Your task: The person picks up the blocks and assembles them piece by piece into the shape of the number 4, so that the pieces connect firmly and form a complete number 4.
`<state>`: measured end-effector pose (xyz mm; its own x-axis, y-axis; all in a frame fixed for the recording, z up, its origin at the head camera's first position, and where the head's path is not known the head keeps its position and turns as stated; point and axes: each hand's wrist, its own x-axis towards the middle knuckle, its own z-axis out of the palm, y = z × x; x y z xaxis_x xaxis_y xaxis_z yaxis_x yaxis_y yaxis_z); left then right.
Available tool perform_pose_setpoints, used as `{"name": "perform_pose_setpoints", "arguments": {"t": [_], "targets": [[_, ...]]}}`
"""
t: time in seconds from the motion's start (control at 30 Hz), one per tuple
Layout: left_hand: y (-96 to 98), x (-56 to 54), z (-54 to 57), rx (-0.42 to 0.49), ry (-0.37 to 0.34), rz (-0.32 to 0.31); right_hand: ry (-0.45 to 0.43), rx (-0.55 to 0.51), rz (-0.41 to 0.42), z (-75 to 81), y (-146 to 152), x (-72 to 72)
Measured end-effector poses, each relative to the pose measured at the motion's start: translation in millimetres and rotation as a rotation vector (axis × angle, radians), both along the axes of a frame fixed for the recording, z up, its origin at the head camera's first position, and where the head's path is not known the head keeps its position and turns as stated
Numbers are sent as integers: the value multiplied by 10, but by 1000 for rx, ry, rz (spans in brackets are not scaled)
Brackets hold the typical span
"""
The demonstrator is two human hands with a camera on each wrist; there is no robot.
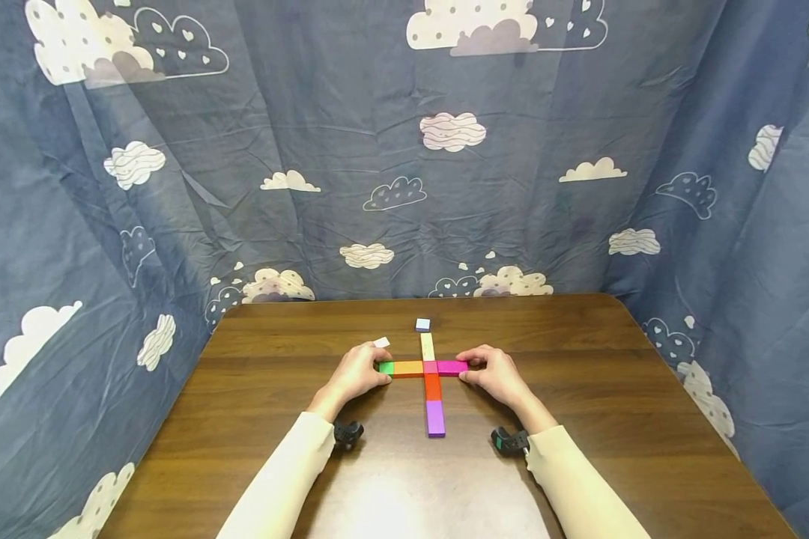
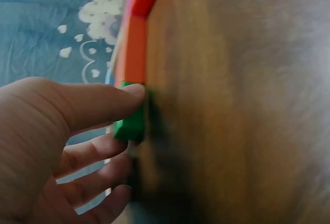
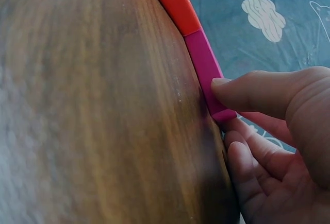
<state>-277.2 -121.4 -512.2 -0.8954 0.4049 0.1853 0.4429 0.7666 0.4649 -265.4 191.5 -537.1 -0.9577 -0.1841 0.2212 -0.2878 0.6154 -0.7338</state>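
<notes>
Coloured blocks lie on the table in a cross. My left hand (image 1: pixel 355 372) pinches the green block (image 1: pixel 386 368) at the cross's left end, thumb on the near side. Beside it in the row come an orange block (image 1: pixel 408 368) and a small pink block (image 1: pixel 431 367) at the crossing. At the right end, my right hand (image 1: pixel 499 376) pinches the magenta block (image 3: pixel 206 69) between thumb and fingers. A pale yellow block (image 1: pixel 428 346) extends away from the crossing; a red block (image 1: pixel 432 387) and a purple block (image 1: pixel 435 419) run toward me.
Beyond the yellow block stands a small pale blue block (image 1: pixel 422 325), apart from the cross. A white piece (image 1: pixel 381 342) lies behind my left hand, partly hidden by it. The brown wooden table (image 1: pixel 580 344) reaches back to a blue cloud-patterned curtain (image 1: pixel 512 202).
</notes>
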Motion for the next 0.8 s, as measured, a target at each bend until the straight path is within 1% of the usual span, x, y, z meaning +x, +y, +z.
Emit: {"name": "perform_pose_setpoints", "arguments": {"t": [0.07, 0.13, 0.23, 0.33, 0.4, 0.53, 0.7, 0.8], "targets": [[-47, -6, 40, 15, -17, 2, 0, -2, 7, -2, -8, 5], [-95, -14, 88, 39, -18, 12, 2, -2, 8, -5, -10, 3], [-164, -30, 157, 65, -5, 42, 5, -2, 3, -9, -6, -7], [-226, -51, 186, 81, 11, 81, 8, -3, 5, -11, 0, -18], [-256, -67, 183, 90, 19, 107, 16, -2, 11, -12, 6, -21], [-288, -99, 144, 99, 29, 150, 28, 0, 16, -22, 13, -20], [-320, -158, 65, 107, 34, 171, 29, 1, 4, -21, -11, -9], [-340, -193, 15, 107, 20, 186, 27, 1, 2, -21, -28, -7]]}}
